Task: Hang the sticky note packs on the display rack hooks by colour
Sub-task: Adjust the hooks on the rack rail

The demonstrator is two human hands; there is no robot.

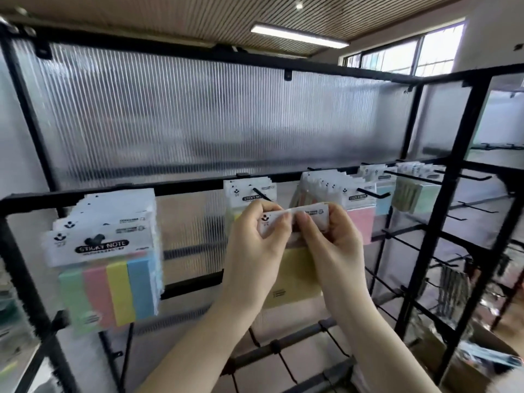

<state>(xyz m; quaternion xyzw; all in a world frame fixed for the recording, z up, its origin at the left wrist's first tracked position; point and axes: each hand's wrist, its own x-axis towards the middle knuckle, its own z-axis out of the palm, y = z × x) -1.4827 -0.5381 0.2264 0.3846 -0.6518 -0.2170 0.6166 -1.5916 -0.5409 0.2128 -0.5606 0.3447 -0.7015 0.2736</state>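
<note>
Between both hands' grip, yellow pack (295, 276) hangs below its pinched header.

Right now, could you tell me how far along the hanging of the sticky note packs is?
Well under way. Already hung: a multicolour stack at the left, pink packs, and blue and green further right. In hand: the left hand and right hand pinch a yellow pack by its header card just below the yellow hook. Left: threading it on; the lower hooks are bare.
</note>
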